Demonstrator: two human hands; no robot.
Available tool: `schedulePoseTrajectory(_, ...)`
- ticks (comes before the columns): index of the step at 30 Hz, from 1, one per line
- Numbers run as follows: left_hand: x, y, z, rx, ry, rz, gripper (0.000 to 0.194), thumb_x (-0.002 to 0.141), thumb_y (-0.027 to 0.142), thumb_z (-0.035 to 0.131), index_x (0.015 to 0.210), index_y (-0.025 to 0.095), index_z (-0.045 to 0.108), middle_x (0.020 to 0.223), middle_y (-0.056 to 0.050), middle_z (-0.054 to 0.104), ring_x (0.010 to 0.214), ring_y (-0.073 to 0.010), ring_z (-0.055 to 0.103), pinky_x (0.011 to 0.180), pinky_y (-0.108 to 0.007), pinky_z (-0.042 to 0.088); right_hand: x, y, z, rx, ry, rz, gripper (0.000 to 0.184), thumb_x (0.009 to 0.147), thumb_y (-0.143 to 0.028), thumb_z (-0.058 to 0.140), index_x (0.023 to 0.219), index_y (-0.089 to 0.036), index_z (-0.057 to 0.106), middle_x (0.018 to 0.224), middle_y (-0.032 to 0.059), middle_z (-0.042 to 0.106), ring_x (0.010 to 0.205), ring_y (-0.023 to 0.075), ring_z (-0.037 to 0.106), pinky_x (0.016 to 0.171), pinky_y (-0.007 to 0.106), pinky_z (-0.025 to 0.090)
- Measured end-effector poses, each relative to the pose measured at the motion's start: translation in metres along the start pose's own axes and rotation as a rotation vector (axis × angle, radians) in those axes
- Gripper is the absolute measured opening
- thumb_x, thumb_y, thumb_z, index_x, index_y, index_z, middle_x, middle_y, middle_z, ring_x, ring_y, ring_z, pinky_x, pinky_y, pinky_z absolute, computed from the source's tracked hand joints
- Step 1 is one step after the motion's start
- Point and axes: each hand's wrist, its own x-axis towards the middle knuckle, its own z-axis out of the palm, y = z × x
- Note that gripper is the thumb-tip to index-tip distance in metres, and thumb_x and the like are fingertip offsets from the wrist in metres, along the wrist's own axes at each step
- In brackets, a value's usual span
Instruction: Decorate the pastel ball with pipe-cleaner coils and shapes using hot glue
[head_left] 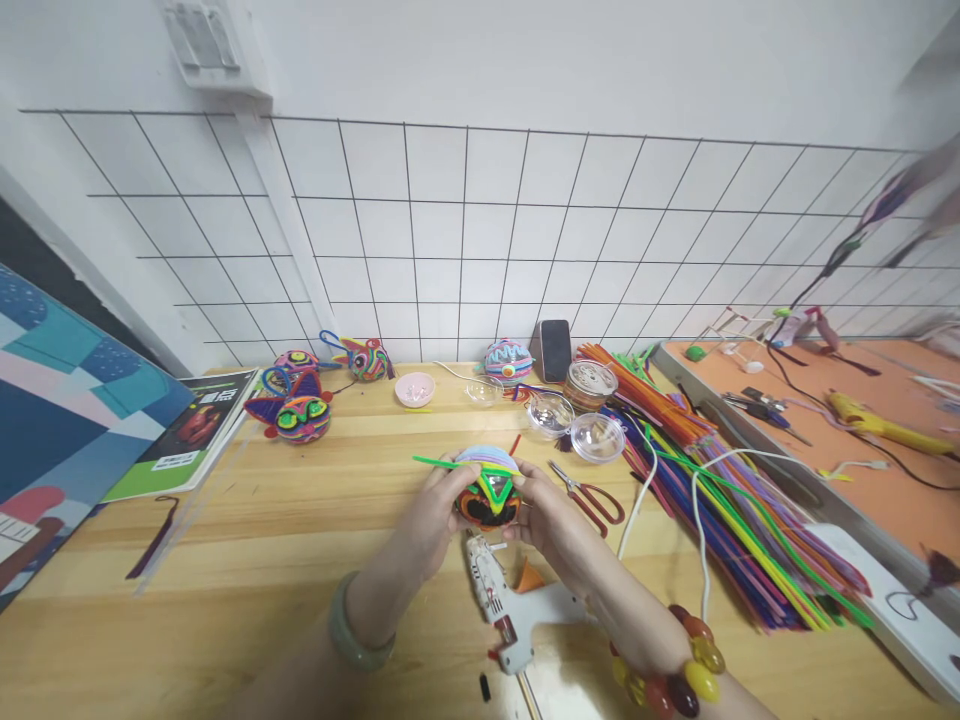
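Between my two hands I hold a round ornament [489,505] covered in coloured pipe cleaners, with bands of orange, black, yellow and pale blue. A green pipe cleaner lies across it in a bent V shape, one end sticking out to the left. My left hand [444,500] wraps the left side, thumb on top near the green strip. On the right side my right hand [541,505] grips it with thumb and fingers. Just below lies a white hot glue gun [491,590], partly under my right forearm. Red-handled scissors [589,495] rest right of my right hand.
Bundled pipe cleaners [720,510] spread along the right, beside a white power strip [885,600] and cables. Clear plastic half-shells [598,438], a pink dish [415,390] and a phone [555,350] stand behind. Finished-looking ornaments [300,412] and a magazine [187,430] lie at left.
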Motion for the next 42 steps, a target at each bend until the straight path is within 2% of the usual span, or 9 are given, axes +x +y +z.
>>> schedulePoseTrajectory(22,0.0,-0.002,-0.002,0.001,0.0,0.005,0.028,0.075,0.032,0.064,0.097,0.016,0.067,0.106,-0.009,0.067,0.098,-0.0239,0.06,0.079,-0.034,0.049,0.001,0.001,0.002,-0.014,0.004,0.0,0.04,0.077,-0.039,0.061,0.113,-0.024,0.05,0.079,-0.0014,0.065,0.061,0.0137,0.059,0.058,0.026,0.045)
schedulePoseTrajectory(28,-0.001,0.003,-0.001,0.017,-0.006,-0.088,0.03,0.075,0.036,0.063,0.097,0.016,0.068,0.099,-0.01,0.068,0.09,-0.0242,0.06,0.07,-0.033,0.051,0.001,-0.002,-0.001,-0.09,-0.012,0.028,0.033,0.08,-0.04,0.058,0.107,-0.023,0.057,0.076,-0.0008,0.065,0.057,0.0127,0.057,0.06,0.027,0.044)
schedulePoseTrajectory(31,-0.002,0.007,0.0,-0.012,-0.039,-0.154,0.029,0.075,0.037,0.062,0.095,0.017,0.069,0.096,-0.01,0.07,0.086,-0.0237,0.062,0.068,-0.033,0.052,0.001,-0.004,-0.002,-0.16,-0.004,0.003,0.026,0.081,-0.041,0.057,0.101,-0.025,0.063,0.092,0.002,0.069,0.078,0.0176,0.062,0.066,0.029,0.044)
schedulePoseTrajectory(33,-0.002,0.009,0.0,-0.035,-0.06,-0.186,0.029,0.077,0.036,0.06,0.096,0.018,0.069,0.094,-0.009,0.07,0.085,-0.0233,0.063,0.066,-0.032,0.052,0.001,-0.004,-0.004,-0.215,-0.007,-0.025,0.026,0.083,-0.042,0.054,0.103,-0.028,0.065,0.108,0.0025,0.068,0.099,0.0221,0.06,0.073,0.032,0.045)
schedulePoseTrajectory(35,-0.002,0.01,0.0,-0.051,-0.066,-0.206,0.027,0.079,0.035,0.058,0.097,0.019,0.069,0.093,-0.009,0.071,0.084,-0.0228,0.064,0.065,-0.032,0.052,0.002,-0.004,-0.005,-0.243,-0.025,-0.041,0.029,0.083,-0.044,0.053,0.106,-0.03,0.065,0.119,0.0027,0.065,0.111,0.025,0.055,0.078,0.035,0.045)
schedulePoseTrajectory(38,-0.002,0.01,0.001,-0.083,-0.069,-0.229,0.026,0.08,0.033,0.056,0.099,0.02,0.068,0.097,-0.008,0.07,0.084,-0.0219,0.063,0.065,-0.033,0.052,0.001,-0.005,-0.003,-0.202,-0.079,-0.062,0.032,0.083,-0.044,0.053,0.11,-0.03,0.064,0.124,0.0032,0.063,0.114,0.0257,0.053,0.082,0.037,0.046)
schedulePoseTrajectory(42,-0.002,0.01,0.001,-0.11,-0.078,-0.26,0.026,0.08,0.031,0.055,0.1,0.02,0.067,0.099,-0.008,0.069,0.081,-0.0213,0.063,0.064,-0.034,0.052,-0.004,-0.01,0.003,-0.17,-0.101,-0.06,0.035,0.082,-0.045,0.052,0.108,-0.026,0.065,0.117,0.0049,0.066,0.108,0.0262,0.057,0.081,0.037,0.047)
